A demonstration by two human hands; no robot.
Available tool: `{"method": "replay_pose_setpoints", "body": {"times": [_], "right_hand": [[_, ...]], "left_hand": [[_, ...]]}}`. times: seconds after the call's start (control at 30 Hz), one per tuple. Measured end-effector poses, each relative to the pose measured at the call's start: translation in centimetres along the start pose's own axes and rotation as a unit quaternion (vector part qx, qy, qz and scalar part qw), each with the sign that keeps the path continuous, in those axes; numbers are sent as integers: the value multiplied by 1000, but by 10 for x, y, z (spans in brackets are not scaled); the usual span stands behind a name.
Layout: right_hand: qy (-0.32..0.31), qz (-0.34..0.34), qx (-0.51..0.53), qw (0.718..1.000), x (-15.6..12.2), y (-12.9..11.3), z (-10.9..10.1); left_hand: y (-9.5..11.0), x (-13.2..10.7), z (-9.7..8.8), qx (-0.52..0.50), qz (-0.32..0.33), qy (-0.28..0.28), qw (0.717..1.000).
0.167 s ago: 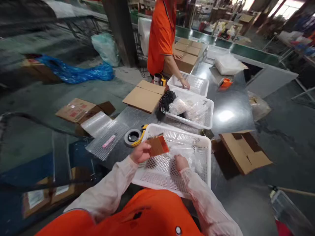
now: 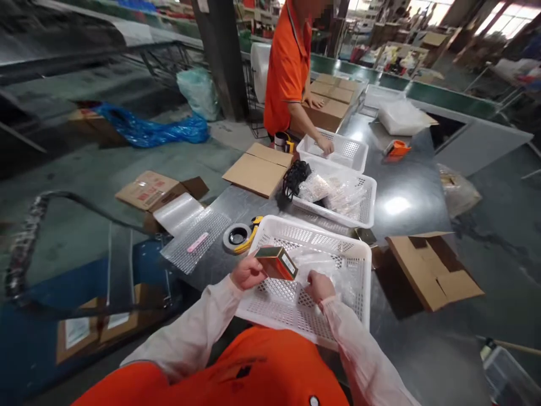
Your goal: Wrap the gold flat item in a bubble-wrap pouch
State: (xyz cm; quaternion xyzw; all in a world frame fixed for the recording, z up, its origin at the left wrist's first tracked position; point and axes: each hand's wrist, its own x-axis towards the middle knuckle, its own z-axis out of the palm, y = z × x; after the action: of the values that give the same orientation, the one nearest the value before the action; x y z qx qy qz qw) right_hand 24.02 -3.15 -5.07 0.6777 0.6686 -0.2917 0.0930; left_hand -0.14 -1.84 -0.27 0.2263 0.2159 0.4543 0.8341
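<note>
The dark metal table carries my white perforated basket, with a tape roll just beside its far left corner. Over the basket my left hand grips a small copper-coloured box; my right hand curls loosely on clear plastic bags inside
</note>
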Motion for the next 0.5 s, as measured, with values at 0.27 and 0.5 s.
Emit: {"method": "replay_pose_setpoints", "body": {"times": [0.27,0.5], "right_hand": [[54,-23,130,990,-1,9,0],[111,-37,298,947,-17,19,-8]], "left_hand": [[-5,-4,-6,-50,-9,27,998],[-9,-6,-6,-77,-17,38,996]]}}
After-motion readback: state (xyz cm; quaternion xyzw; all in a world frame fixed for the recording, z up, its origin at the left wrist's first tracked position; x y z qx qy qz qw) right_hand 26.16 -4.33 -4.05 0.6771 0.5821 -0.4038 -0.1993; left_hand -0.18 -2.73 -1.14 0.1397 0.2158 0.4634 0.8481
